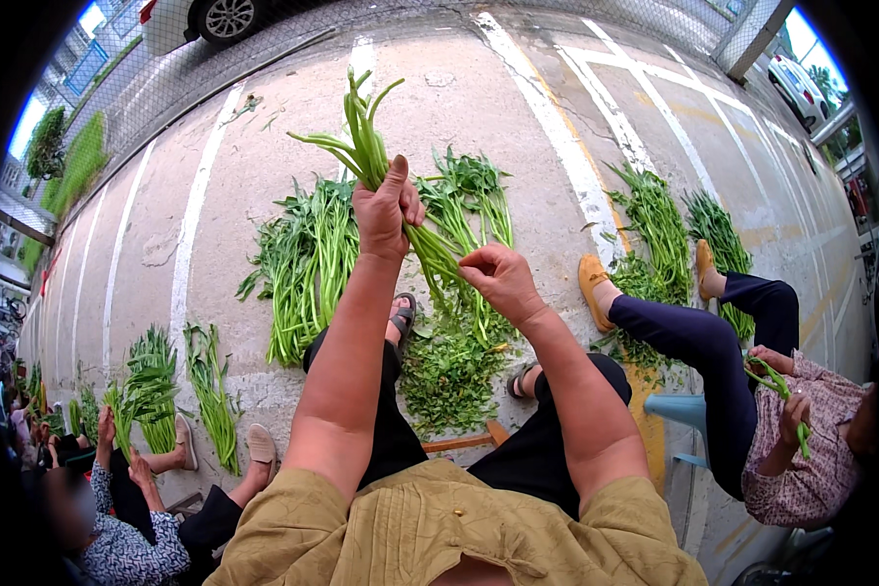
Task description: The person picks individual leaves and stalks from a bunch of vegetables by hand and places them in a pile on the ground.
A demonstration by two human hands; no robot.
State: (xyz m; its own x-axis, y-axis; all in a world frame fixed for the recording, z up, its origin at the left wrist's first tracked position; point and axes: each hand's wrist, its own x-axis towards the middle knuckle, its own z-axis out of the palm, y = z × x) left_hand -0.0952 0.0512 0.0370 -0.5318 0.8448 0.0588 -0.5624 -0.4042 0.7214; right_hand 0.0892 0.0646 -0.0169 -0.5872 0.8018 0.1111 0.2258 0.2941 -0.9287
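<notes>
My left hand (389, 210) is wrapped round a bunch of water spinach (363, 137), holding it up in front of me. Its bare, cut stem ends point away from me, and the leafy end hangs down toward my lap. Thumb and forefinger of my right hand (506, 283) are pinched together at the edge of the bunch's lower part; the bit between the fingertips is too small to make out clearly. Below them, a heap of plucked leaves (449, 381) lies on the ground between my feet. More water spinach (313, 259) is spread in a pile at the left, with another pile (469, 200) beyond my hands.
At the right, a seated person (801, 420) holds green stems beside a blue stool (679, 410). Another seated person (137, 527) works at the lower left. Further green piles (654, 225) lie on the concrete. A wire fence (166, 88) and parked car (205, 20) stand beyond.
</notes>
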